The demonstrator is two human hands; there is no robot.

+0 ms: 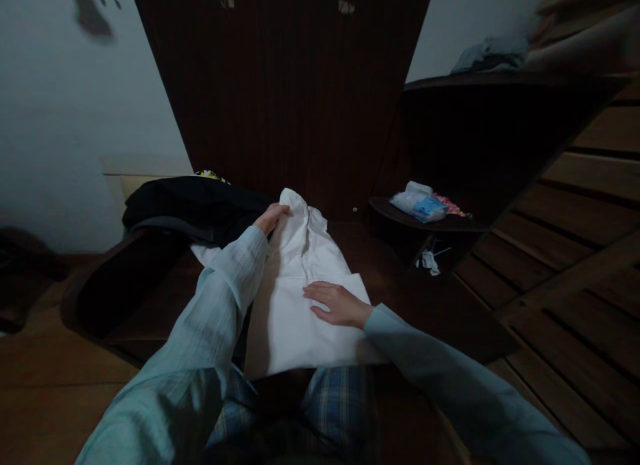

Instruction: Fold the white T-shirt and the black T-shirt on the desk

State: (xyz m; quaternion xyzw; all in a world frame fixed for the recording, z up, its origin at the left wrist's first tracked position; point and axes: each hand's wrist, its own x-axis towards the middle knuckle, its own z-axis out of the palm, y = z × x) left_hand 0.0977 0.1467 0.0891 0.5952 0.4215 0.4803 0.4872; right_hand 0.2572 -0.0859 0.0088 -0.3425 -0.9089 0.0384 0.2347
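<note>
A white garment (pixel 295 318) lies lengthwise in front of me, with a seam running down its middle and a fold across it. I cannot make out which kind of garment it is. At its far left edge my left hand (pixel 273 217) is closed on the cloth, and the far end stands up a little there. My right hand (pixel 340 305) rests flat on the nearer part, fingers stretched out and holding nothing. The near edge of the cloth hangs close above my knees in plaid trousers (pixel 335 398).
Dark clothing (pixel 195 201) is heaped to the left on the dark wooden furniture (pixel 150 298). On the right, a corner shelf (pixel 420 219) bears a blue and white plastic pack (pixel 420 203). Wooden slats (pixel 575 265) stand at far right, a dark panel (pixel 290 105) behind.
</note>
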